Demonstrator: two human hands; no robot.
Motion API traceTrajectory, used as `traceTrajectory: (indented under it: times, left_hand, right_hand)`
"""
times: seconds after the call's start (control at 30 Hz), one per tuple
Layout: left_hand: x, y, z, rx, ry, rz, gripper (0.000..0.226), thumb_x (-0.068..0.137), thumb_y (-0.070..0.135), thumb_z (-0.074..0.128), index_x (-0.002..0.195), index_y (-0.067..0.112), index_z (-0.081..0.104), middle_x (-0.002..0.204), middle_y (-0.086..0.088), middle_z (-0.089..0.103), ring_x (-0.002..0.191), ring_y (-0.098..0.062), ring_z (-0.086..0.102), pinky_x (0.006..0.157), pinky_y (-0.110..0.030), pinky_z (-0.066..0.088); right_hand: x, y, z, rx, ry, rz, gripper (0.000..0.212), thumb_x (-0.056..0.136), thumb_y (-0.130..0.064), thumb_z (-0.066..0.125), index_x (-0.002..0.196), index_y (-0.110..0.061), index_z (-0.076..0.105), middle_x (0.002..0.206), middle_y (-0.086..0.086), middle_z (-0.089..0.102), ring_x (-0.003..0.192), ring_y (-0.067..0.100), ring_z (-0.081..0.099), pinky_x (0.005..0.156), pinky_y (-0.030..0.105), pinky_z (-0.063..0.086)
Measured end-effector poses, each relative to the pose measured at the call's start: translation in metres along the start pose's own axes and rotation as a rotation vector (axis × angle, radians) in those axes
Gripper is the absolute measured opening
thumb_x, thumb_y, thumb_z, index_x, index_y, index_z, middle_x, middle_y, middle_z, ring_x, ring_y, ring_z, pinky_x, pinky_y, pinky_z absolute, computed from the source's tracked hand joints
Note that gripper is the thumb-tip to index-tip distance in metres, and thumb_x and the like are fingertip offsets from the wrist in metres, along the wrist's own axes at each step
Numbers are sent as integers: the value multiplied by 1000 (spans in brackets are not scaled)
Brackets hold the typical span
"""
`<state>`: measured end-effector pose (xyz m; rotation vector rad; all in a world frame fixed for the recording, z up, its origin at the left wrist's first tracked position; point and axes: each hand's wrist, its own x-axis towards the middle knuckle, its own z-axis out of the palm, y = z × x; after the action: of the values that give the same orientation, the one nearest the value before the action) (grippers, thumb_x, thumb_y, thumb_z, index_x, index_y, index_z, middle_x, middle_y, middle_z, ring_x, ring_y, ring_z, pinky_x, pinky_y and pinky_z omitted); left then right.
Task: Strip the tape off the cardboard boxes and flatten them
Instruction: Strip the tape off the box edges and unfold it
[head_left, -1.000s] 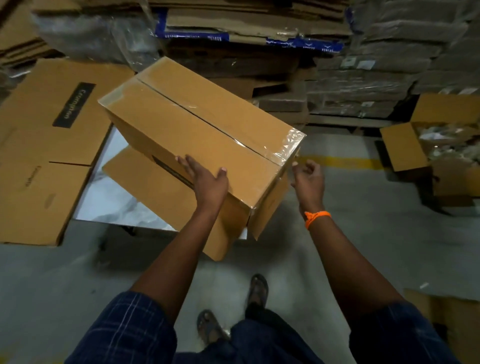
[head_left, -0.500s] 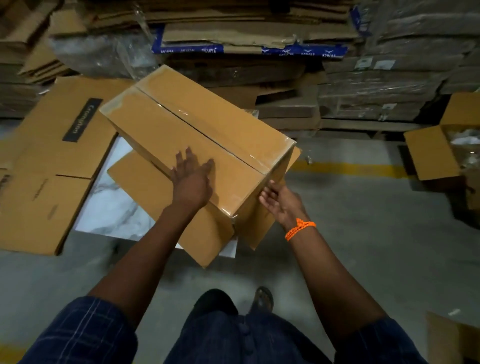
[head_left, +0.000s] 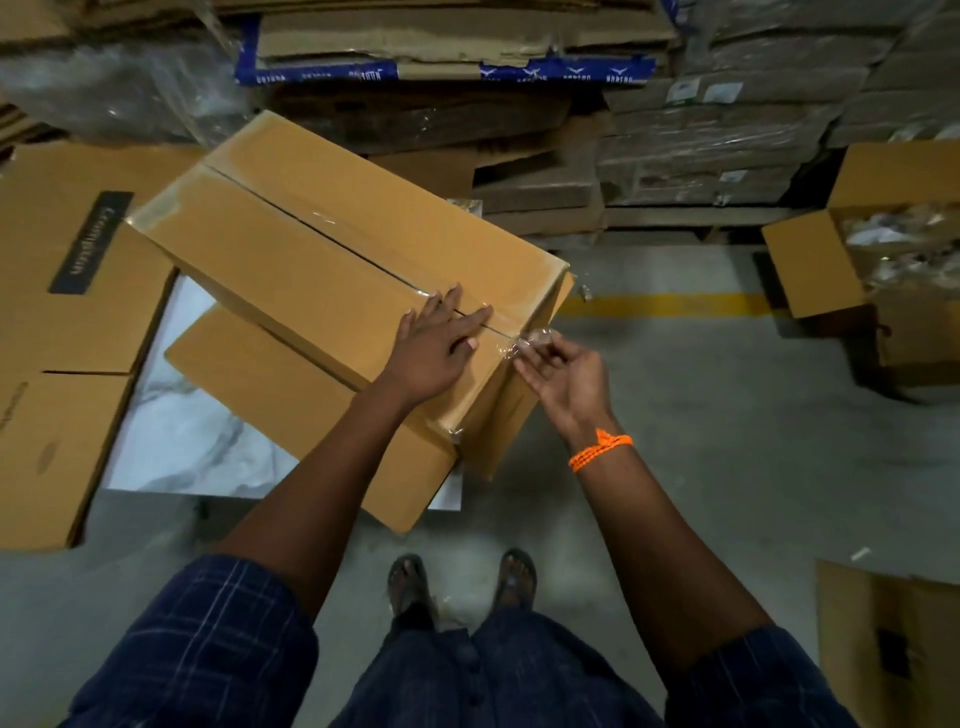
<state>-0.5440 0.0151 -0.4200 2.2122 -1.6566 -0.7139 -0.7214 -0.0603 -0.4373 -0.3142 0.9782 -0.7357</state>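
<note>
A closed brown cardboard box (head_left: 322, 244) lies tilted in front of me, its top seam sealed with clear tape (head_left: 524, 342). My left hand (head_left: 436, 343) presses flat on the top near the closest corner, fingers straight across the seam. My right hand (head_left: 563, 376), with an orange wrist band, pinches the loose crumpled end of the tape at the box's near edge. The box rests on a lower flap or flattened board (head_left: 291, 405) over a white marbled slab (head_left: 182, 447).
Flattened cartons (head_left: 62, 312) lie on the floor at left. Stacks of flat cardboard (head_left: 441, 41) and wrapped bundles (head_left: 727, 130) fill the back. An open box of plastic scraps (head_left: 883, 244) stands at right, another carton (head_left: 883, 639) at lower right. My sandalled feet stand on grey concrete floor (head_left: 701, 441).
My left hand slid along the box top toward the near corner and now presses there. My right hand rose from under the corner and took hold of the tape end.
</note>
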Motion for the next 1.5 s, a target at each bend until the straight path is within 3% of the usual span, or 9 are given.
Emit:
traceTrajectory:
  times: [0.33, 0.5, 0.67, 0.73, 0.83, 1.0, 1.2, 1.37, 1.5]
  left_hand:
    - [-8, -8, -2, -165, 42, 64, 55, 102, 21, 51, 153, 36, 40, 170, 2, 9, 157, -19, 1, 124, -44, -5]
    - [-6, -11, -4, -250, -1, 64, 58, 96, 9, 57, 149, 30, 48, 169, 1, 16, 157, -18, 6, 125, -45, -2]
    - [-19, -28, -16, -576, 79, 87, 55, 85, -10, 58, 132, 19, 67, 142, 5, 60, 136, 0, 45, 119, -23, 32]
    - [-21, -33, -20, -471, 33, 162, 49, 87, -2, 67, 132, 18, 67, 142, 4, 61, 130, 5, 45, 109, -7, 33]
    - [-15, -38, -24, -295, -65, 273, 45, 89, 13, 75, 133, 18, 66, 150, 1, 54, 140, -6, 41, 112, -15, 29]
    - [-12, -40, -25, -223, -84, 335, 44, 94, 17, 71, 137, 16, 63, 155, -2, 48, 147, -15, 36, 117, -26, 29]
    - [-15, -38, -24, -166, -94, 345, 44, 98, 18, 64, 141, 17, 58, 159, -1, 41, 152, -19, 28, 123, -42, 21]
    - [-15, -39, -21, -156, -104, 350, 45, 100, 18, 61, 145, 19, 54, 162, -1, 36, 153, -19, 23, 123, -39, 13]
    - [-14, -44, -19, -116, -94, 361, 45, 101, 24, 60, 146, 23, 53, 162, 3, 36, 153, -16, 22, 123, -39, 9]
  right_hand:
    - [-42, 11, 17, -2, -15, -354, 10, 97, -1, 55, 90, -8, 57, 80, 9, 69, 81, 22, 68, 84, 36, 57]
    - [-43, 26, 9, 71, 13, -264, 7, 100, -19, 59, 100, -12, 57, 82, 2, 67, 86, 19, 66, 82, 40, 60]
    - [-52, 52, 9, -356, 12, 24, 55, 83, -30, 81, 130, -11, 59, 119, 8, 71, 113, 27, 67, 73, 32, 59]
    - [-59, 67, 9, -455, 1, 35, 41, 82, -23, 83, 116, -6, 66, 111, 8, 73, 106, 24, 69, 72, 28, 59]
    - [-69, 77, 13, -476, 90, -47, 18, 84, -14, 81, 90, -6, 65, 87, 12, 68, 78, 17, 67, 73, 27, 60]
    - [-71, 78, 14, -326, 92, 22, 24, 86, -11, 78, 104, 1, 66, 76, 9, 68, 65, 14, 64, 65, 28, 59]
    - [-77, 81, 16, -294, 2, 104, 8, 96, -11, 65, 103, -10, 62, 85, 7, 66, 72, 15, 64, 78, 34, 59]
    - [-84, 75, 32, -403, 89, 80, 7, 98, -1, 56, 95, -5, 60, 76, 8, 56, 39, 3, 43, 59, 27, 57]
    - [-89, 76, 41, -405, 155, 147, 12, 99, -7, 55, 88, -11, 57, 69, 3, 47, 30, 2, 32, 37, 17, 34]
